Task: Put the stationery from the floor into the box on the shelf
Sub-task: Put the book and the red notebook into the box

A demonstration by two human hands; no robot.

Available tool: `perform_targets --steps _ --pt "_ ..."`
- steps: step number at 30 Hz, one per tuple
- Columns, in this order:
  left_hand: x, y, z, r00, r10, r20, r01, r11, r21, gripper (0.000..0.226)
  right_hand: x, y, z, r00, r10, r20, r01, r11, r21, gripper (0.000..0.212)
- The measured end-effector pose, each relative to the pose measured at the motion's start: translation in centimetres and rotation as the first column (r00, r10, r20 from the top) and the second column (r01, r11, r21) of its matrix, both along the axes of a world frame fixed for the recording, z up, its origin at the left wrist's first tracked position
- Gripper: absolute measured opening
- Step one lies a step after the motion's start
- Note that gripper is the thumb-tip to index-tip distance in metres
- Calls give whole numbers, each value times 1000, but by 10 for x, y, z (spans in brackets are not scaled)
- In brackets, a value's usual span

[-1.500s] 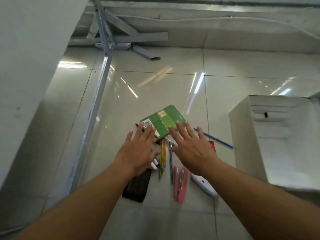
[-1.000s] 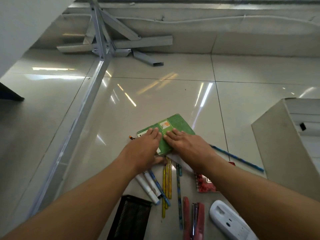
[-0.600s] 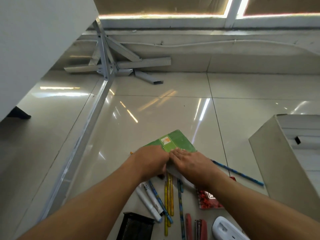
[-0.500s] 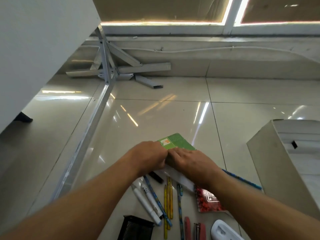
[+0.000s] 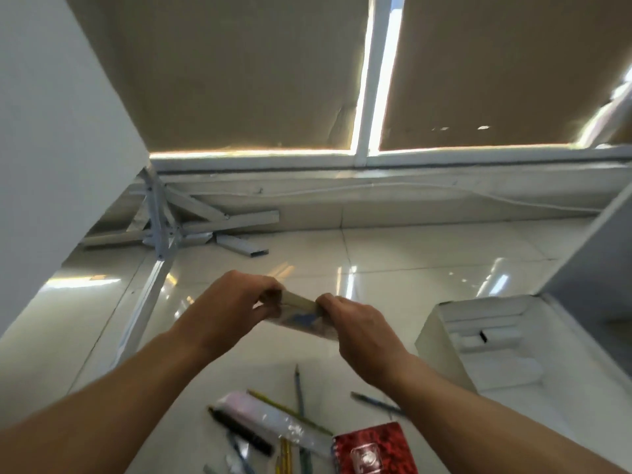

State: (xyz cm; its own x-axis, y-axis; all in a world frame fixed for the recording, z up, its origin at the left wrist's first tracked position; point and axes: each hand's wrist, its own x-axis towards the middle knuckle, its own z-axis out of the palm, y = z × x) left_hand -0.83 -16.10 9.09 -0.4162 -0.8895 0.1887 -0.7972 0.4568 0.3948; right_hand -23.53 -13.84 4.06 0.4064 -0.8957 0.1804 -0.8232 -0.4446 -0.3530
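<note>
Both hands hold the green notebook (image 5: 301, 314) up off the floor; I see it edge-on and blurred. My left hand (image 5: 236, 302) grips its left end and my right hand (image 5: 355, 323) its right end. Below on the tiled floor lie a red spiral notebook (image 5: 374, 449), a clear pink pouch (image 5: 273, 422), a black marker (image 5: 239, 431) and several pencils (image 5: 299, 388). A blue pencil (image 5: 374, 401) lies to the right. The white box (image 5: 441, 340) stands at the right, its open top towards me.
A white shelf panel (image 5: 591, 254) rises behind the box at the right. At the left, a white board (image 5: 51, 148) leans over a metal frame leg (image 5: 147, 299). Metal bars (image 5: 239, 246) lie by the far wall under covered windows.
Both hands closed on the green notebook and lifted it from the floor. The view tilted up, so the window shows and the floor items slid to the bottom edge.
</note>
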Motion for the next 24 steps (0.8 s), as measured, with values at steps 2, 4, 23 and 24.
perform_targets --steps 2,4,23,24 --pt "-16 -6 12 995 7 -102 -11 999 -34 25 -16 1 18 997 -67 29 66 998 11 27" --pt "-37 -12 25 980 18 -196 -27 999 -41 26 -32 2 38 987 -145 67 145 989 14 21" --pt "-255 1 25 936 -218 -278 203 976 -81 32 -220 83 45 711 -622 330 618 775 131 41" --pt "-260 2 19 936 -233 -265 219 972 -82 31 -225 84 36 697 -627 349 622 770 140 37"
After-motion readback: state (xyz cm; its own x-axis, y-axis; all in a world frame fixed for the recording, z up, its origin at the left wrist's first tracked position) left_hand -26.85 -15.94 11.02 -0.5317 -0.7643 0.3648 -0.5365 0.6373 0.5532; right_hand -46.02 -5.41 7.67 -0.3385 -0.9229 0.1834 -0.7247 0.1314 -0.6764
